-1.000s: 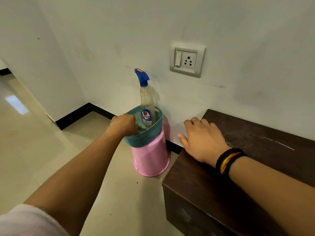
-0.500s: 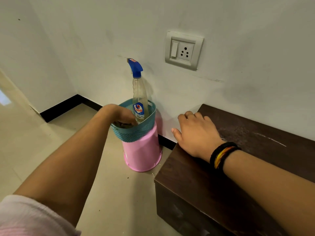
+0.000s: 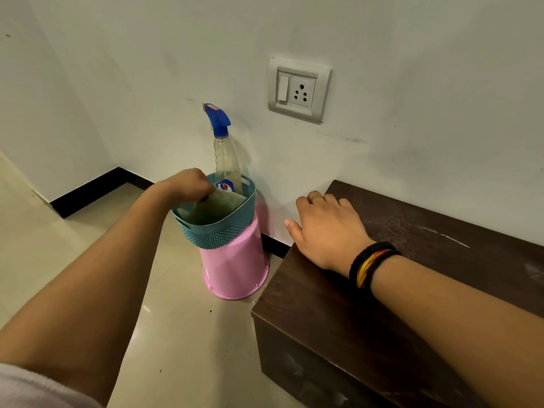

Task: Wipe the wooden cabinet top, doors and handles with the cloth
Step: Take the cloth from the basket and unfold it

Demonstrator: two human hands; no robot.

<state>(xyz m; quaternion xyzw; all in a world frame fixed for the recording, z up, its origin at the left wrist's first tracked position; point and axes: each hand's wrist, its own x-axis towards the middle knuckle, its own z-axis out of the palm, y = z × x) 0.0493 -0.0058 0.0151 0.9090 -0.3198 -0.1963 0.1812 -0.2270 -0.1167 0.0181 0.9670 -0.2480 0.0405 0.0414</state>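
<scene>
A dark brown wooden cabinet (image 3: pixel 418 278) stands at the right, its top dusty with pale streaks. My right hand (image 3: pixel 326 228) rests flat on the cabinet top's left corner, fingers apart. To the left of the cabinet a teal basket (image 3: pixel 219 231) sits on an upturned pink bucket (image 3: pixel 235 272). My left hand (image 3: pixel 188 184) is at the basket's rim, shut on a greenish cloth (image 3: pixel 216 206) that hangs partly lifted inside the basket. A clear spray bottle (image 3: pixel 225 160) with a blue trigger head stands upright in the basket behind the cloth.
A white wall runs behind everything, with a switch and socket plate (image 3: pixel 298 89) above the cabinet. Black skirting (image 3: pixel 88 192) lines the wall base. Beige tiled floor (image 3: pixel 182 348) lies to the left of and in front of the cabinet.
My left hand, which was down inside the basket, has risen to the rim with the greenish cloth now showing in its grip. My right hand stays on the cabinet corner.
</scene>
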